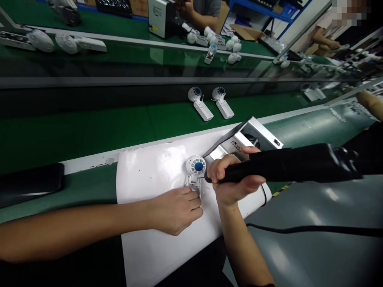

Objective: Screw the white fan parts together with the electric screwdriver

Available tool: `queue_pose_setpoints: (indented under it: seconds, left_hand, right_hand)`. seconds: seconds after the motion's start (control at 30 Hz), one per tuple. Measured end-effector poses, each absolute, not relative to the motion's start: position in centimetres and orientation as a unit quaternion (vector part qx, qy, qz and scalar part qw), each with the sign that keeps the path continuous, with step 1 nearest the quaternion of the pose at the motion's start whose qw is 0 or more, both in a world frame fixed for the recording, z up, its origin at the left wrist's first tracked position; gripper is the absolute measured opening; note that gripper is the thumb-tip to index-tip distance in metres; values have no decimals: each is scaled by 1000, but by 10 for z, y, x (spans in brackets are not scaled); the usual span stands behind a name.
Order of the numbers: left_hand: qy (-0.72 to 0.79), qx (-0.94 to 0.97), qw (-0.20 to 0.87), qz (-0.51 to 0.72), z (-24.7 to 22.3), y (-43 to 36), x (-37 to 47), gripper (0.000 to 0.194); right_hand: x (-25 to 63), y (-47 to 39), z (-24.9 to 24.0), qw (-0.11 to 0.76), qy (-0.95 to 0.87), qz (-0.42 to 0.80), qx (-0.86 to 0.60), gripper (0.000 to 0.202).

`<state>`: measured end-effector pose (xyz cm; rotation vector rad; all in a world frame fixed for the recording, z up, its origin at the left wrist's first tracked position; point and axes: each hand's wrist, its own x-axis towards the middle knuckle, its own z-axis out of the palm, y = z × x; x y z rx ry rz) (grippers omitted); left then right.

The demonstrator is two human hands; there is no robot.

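Note:
A white handheld fan point(192, 162) with a blue centre lies on a white sheet point(143, 175). Closed over the fan's handle end, my left hand point(179, 209) presses it against the sheet; the fingers cover part of the handle. My right hand point(229, 179) is wrapped around a black electric screwdriver point(287, 163), held roughly level. The screwdriver's tip points left at the joint below the fan head; whether it touches cannot be made out. Just behind my right hand stands a silver screw feeder box point(239, 143), partly hidden by hand and tool.
Two similar fans point(203, 109) point(223, 104) rest on the green conveyor belt point(119, 123) ahead. A dark phone-like slab point(30, 181) lies at left. The screwdriver's black cable point(314, 229) crosses at lower right. Co-workers' arms point(203, 20) and more fan parts point(212, 38) appear beyond.

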<state>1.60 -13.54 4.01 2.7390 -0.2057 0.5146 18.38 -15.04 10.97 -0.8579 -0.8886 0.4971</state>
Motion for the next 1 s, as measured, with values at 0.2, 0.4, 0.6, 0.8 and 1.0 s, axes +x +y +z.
queue_pose_setpoints:
  seconds: [0.2,0.4,0.6,0.8,1.0]
  left_hand:
    - [-74,966,170,180,41,-135,16,7]
    - [-73,967,162,185,37,-136,16,6]
    - [-76,969,142,185,37,-135,14,8]
    - [-78,971,129,184,31,-141,14,6]
    - [140,978,98,121,37,-84,-1,24]
  right_hand:
    - [182,-150,98,777,-398,257,-415,53]
    - [180,-147,90,775,-413,263,-399,51]
    - [181,-149,87,773,-422,264,-392,51]
    - [179,-146,86,768,-434,266,-389,50]
    - [220,-158,129,790,-486,106,-357,58]
